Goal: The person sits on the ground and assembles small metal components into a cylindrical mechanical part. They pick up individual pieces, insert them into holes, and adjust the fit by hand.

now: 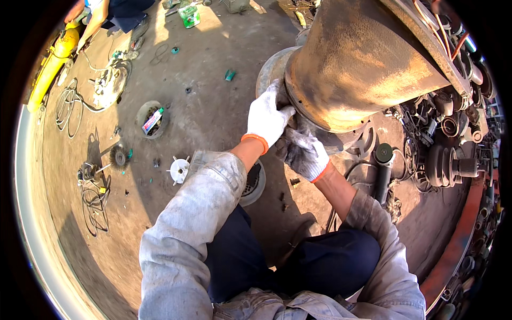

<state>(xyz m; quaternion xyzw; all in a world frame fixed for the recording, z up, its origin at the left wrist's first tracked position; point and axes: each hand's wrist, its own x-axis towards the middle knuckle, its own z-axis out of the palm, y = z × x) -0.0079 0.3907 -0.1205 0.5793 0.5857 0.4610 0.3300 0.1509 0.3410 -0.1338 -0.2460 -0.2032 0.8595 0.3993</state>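
Note:
A large rusty metal drum-shaped casing (368,58) stands tilted in front of me, a wide flange at its upper end. Its lower rim is by my hands, with a paler round metal plate (265,72) behind it. My left hand (269,117), in a white knit glove with an orange cuff, is closed at the rim's left edge. My right hand (306,156), in a grey-stained glove, is closed just below the rim. Between the two is a dark patch; whatever the fingers hold there is hidden.
An angle grinder (383,170) stands at right, near piled metal parts (448,165). Left lie a round wire brush (119,155), a white fan wheel (179,170), a bowl of small parts (143,113) and cables (68,104). Another person's arms (95,24) reach toward a yellow cylinder (50,74).

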